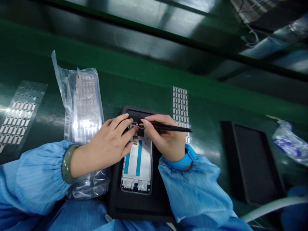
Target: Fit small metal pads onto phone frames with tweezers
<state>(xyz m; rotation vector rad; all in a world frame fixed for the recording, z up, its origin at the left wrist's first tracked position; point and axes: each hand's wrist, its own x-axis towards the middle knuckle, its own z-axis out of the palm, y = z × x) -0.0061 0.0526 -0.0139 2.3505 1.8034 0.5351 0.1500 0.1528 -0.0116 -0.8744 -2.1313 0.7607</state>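
A smartphone frame, its inner side up with two blue strips and a small flex cable, lies on a black tray in front of me. My left hand rests over the phone's upper left edge, fingers apart, with the index fingertip touching its top end. My right hand is closed around black tweezers, held nearly level. Their tips reach the phone's top end, close to my left fingertips. Whether anything is between the tips is hidden by the fingers.
Left of the tray lies a clear plastic bag with sheets of small parts. A sheet of parts is far left, another sheet behind my right hand. At right are a black tray and a plastic bag with purple contents.
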